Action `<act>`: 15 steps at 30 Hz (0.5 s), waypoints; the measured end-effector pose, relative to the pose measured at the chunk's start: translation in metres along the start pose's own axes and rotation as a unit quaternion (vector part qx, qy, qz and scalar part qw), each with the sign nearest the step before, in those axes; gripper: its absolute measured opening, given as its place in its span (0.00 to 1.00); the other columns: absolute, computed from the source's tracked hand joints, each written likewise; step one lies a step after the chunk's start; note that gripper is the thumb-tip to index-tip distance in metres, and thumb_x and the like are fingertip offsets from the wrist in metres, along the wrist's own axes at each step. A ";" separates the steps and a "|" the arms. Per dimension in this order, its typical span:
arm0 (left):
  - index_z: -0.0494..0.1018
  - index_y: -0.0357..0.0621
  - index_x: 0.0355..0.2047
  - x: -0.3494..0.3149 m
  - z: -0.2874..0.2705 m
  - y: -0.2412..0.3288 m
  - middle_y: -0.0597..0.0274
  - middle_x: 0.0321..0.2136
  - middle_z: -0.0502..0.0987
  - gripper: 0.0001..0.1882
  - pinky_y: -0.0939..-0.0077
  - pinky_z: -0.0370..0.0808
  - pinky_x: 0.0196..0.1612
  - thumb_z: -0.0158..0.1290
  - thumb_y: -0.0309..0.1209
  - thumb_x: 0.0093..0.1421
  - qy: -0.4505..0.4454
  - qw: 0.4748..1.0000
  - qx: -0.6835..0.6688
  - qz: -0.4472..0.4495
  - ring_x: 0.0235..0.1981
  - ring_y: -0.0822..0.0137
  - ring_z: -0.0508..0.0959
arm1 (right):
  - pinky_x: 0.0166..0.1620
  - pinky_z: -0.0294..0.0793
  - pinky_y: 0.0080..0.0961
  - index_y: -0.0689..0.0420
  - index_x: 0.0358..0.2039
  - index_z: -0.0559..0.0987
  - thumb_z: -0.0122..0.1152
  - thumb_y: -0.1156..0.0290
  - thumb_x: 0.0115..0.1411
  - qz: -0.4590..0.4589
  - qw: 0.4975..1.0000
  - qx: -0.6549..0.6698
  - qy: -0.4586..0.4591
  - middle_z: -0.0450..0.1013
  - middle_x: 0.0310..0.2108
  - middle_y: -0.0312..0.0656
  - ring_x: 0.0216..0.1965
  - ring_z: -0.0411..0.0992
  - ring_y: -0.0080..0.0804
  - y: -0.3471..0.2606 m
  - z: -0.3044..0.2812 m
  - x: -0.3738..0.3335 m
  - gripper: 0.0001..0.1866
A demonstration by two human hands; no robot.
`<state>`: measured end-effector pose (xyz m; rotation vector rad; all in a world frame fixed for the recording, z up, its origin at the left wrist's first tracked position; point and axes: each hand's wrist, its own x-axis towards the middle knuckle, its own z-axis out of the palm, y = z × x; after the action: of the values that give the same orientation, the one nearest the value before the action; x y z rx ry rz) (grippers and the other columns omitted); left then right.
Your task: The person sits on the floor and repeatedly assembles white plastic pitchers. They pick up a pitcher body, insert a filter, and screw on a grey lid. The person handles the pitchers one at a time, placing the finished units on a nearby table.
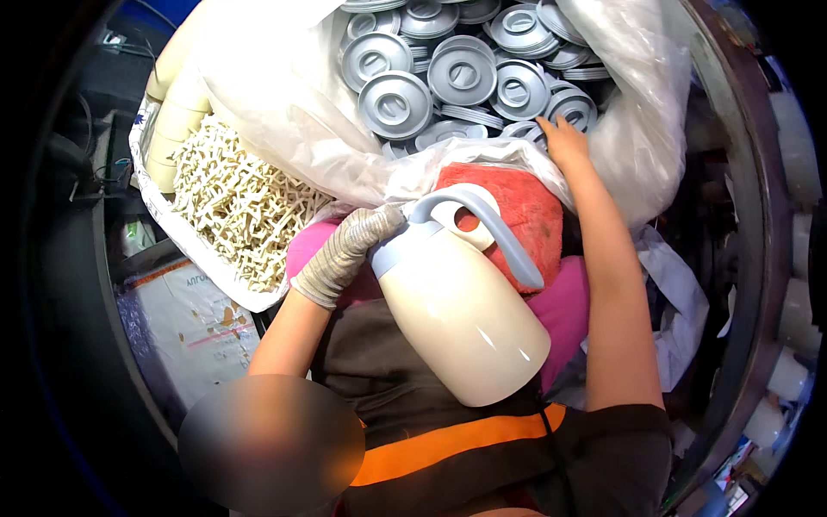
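Farthest left of the left grip stand cream cylinders, stacked at the edge of a white-lined container. Nearer the same grip, the container is heaped with small cream pieces.

The left grip, in a pale knit glove, is closed on the collar end of a cream jug, its fingertips partly hidden there. The jug lies tilted across the person's lap, its base pointing down and to the right of that grip, its blue-grey handle arching to the right.

Beyond the left grip, up and to the right, an open clear plastic bag holds many round grey lids. Just right of the left grip, a white ring shows under the handle, over a red cloth. Pink fabric shows below the cloth.

The right grip, bare, reaches in at the bag's near edge, fingers at the nearest lids — whether they pinch one, the watcher cannot tell.
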<state>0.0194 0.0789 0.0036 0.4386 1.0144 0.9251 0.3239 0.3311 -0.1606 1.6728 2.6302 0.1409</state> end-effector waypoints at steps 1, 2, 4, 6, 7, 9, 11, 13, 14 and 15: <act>0.71 0.30 0.45 0.004 -0.003 -0.002 0.52 0.37 0.77 0.28 0.70 0.74 0.44 0.57 0.42 0.52 -0.005 1.000 -0.021 -0.001 0.38 0.64 0.78 | 0.47 0.69 0.37 0.46 0.50 0.72 0.45 0.69 0.58 -0.012 1.000 -0.021 0.015 0.74 0.40 0.46 0.45 0.72 0.43 0.012 0.022 -0.003 0.19; 0.71 0.31 0.46 0.007 -0.006 -0.005 0.52 0.38 0.77 0.28 0.70 0.74 0.44 0.57 0.42 0.52 -0.006 0.999 -0.040 0.000 0.38 0.64 0.78 | 0.47 0.69 0.39 0.47 0.50 0.71 0.44 0.69 0.58 -0.027 0.998 -0.038 0.031 0.73 0.40 0.45 0.45 0.72 0.43 0.008 0.027 -0.002 0.18; 0.70 0.31 0.46 0.010 -0.006 -0.006 0.51 0.38 0.77 0.27 0.70 0.74 0.45 0.56 0.42 0.53 0.007 0.997 -0.071 -0.016 0.37 0.63 0.78 | 0.46 0.69 0.38 0.50 0.45 0.72 0.45 0.69 0.58 -0.019 0.998 -0.040 -0.045 0.74 0.39 0.45 0.44 0.72 0.42 0.008 0.020 0.007 0.15; 0.70 0.31 0.46 0.008 -0.006 -0.005 0.51 0.38 0.77 0.28 0.69 0.74 0.45 0.56 0.42 0.53 0.022 0.995 -0.091 -0.030 0.38 0.62 0.78 | 0.43 0.69 0.38 0.53 0.38 0.73 0.47 0.68 0.57 -0.008 0.996 -0.057 -0.075 0.73 0.36 0.44 0.41 0.73 0.41 0.011 0.006 0.004 0.10; 0.69 0.31 0.46 0.009 -0.005 -0.003 0.50 0.38 0.77 0.28 0.69 0.74 0.46 0.56 0.42 0.53 0.025 0.994 -0.101 -0.032 0.38 0.61 0.78 | 0.43 0.70 0.38 0.54 0.37 0.73 0.49 0.67 0.56 -0.005 0.997 -0.055 -0.058 0.73 0.36 0.44 0.40 0.73 0.41 0.014 -0.004 0.004 0.10; 0.68 0.31 0.47 0.016 -0.011 -0.013 0.48 0.39 0.76 0.29 0.64 0.74 0.46 0.57 0.43 0.53 0.026 0.987 -0.161 0.004 0.38 0.58 0.78 | 0.42 0.70 0.38 0.54 0.37 0.74 0.52 0.65 0.55 0.002 0.998 -0.050 -0.025 0.73 0.37 0.45 0.40 0.73 0.42 0.020 -0.023 -0.002 0.11; 0.67 0.31 0.47 0.022 -0.026 -0.016 0.47 0.39 0.76 0.31 0.62 0.74 0.47 0.57 0.44 0.52 0.026 0.982 -0.175 0.069 0.39 0.57 0.78 | 0.42 0.70 0.41 0.57 0.35 0.74 0.58 0.66 0.52 0.027 0.990 0.062 0.125 0.72 0.38 0.46 0.40 0.72 0.44 0.001 -0.069 -0.021 0.12; 0.67 0.32 0.48 0.029 -0.047 -0.023 0.49 0.41 0.75 0.26 0.60 0.73 0.49 0.56 0.40 0.56 -0.027 0.962 -0.256 0.087 0.41 0.57 0.76 | 0.43 0.70 0.42 0.57 0.35 0.73 0.60 0.66 0.50 0.013 0.956 0.183 0.229 0.71 0.41 0.47 0.41 0.71 0.45 -0.016 -0.102 -0.046 0.13; 0.67 0.32 0.48 0.030 -0.048 -0.021 0.49 0.41 0.75 0.25 0.60 0.73 0.49 0.55 0.39 0.56 -0.039 0.954 -0.277 0.107 0.41 0.57 0.76 | 0.46 0.69 0.42 0.58 0.34 0.73 0.61 0.66 0.48 -0.053 0.956 0.178 0.227 0.70 0.44 0.48 0.43 0.70 0.47 -0.021 -0.115 -0.065 0.14; 0.68 0.33 0.48 0.032 -0.050 -0.020 0.49 0.41 0.75 0.24 0.60 0.73 0.49 0.55 0.37 0.57 -0.052 0.945 -0.298 0.127 0.42 0.57 0.76 | 0.49 0.68 0.42 0.59 0.34 0.73 0.62 0.66 0.47 -0.118 0.952 0.172 0.223 0.69 0.47 0.49 0.44 0.69 0.48 -0.025 -0.126 -0.087 0.15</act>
<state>-0.0077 0.0895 -0.0517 0.1023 0.5452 1.3672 0.3298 0.2339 -0.0400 1.5367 3.3394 0.0635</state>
